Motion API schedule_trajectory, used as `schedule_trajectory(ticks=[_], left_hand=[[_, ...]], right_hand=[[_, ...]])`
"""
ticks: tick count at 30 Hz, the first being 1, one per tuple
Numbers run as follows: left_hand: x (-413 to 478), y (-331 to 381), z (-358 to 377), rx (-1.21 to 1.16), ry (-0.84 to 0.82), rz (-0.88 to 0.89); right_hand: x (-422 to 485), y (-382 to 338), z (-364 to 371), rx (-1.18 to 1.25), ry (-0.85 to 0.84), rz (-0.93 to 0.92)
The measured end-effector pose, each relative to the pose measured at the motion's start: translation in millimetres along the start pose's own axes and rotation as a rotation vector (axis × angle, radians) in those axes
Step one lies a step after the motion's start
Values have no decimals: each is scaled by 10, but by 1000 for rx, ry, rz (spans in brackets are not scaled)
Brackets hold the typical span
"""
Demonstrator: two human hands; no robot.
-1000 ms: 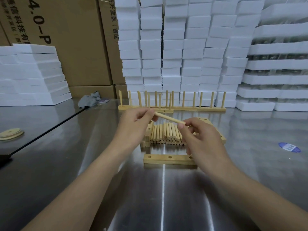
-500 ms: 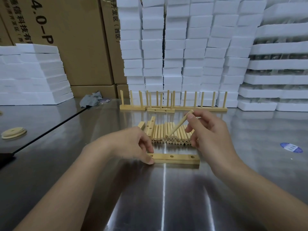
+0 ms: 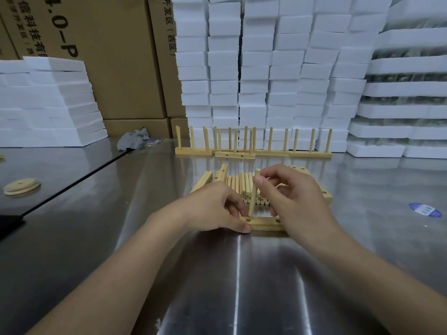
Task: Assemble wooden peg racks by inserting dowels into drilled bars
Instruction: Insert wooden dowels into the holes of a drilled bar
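Looks like first-peg insertion is underway. Left hand [image 3: 217, 209] is gripping the left end of the pale rectangular drilled wooden bar [image 3: 264, 224], lying flat on the shiny steel tabletop [image 3: 169, 262] just before the pile of loose dowels [image 3: 238, 186]. Right hand [image 3: 295, 197] is pinching a pale round wooden dowel [image 3: 254, 189], near upright, tip hovering by the left visible hole. Next move probably needs centring the tip and pressing straight down while bracing the bar.

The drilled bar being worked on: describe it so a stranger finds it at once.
On the steel table, find the pile of loose dowels. Nearer the camera lies the bar, its left end held by the left hand. Unlike bars flanking the pile, it lies crosswise, and the right hand holds a dowel nearly upright over it.
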State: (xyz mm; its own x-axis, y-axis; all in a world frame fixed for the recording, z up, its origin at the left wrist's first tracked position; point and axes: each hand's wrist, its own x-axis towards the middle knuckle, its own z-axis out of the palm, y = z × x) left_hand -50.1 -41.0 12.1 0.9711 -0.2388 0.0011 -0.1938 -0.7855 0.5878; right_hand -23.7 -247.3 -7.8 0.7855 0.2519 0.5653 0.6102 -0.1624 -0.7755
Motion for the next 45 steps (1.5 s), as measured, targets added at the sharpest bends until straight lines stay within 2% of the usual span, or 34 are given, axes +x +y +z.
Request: schedule_trajectory(ticks=[3, 6, 10, 14, 19, 24, 31, 45], left_hand=[[-18, 34, -3, 8, 38, 24], [-25, 58, -25, -117, 82, 90], [-77, 89, -124, -222, 66, 130], [-160, 40, -320, -369, 193, 82], [-166, -11, -412, -572, 416, 50], [-98, 41, -213, -502, 389, 129], [1, 68, -99, -448, 396, 252], [41, 45, -35, -433, 380, 247]], right_hand=[[2, 13, 7, -15, -7, 4], [-1, -3, 4, -4, -6, 3], [-3, -66, -18, 107, 37, 20], [33, -99, -85, 244, 130, 97], [39, -43, -82, 117, -83, 105], [3, 78, -49, -121, -275, 102], [4, 69, -88, -258, -392, 49], [19, 118, -84, -325, -364, 26]])
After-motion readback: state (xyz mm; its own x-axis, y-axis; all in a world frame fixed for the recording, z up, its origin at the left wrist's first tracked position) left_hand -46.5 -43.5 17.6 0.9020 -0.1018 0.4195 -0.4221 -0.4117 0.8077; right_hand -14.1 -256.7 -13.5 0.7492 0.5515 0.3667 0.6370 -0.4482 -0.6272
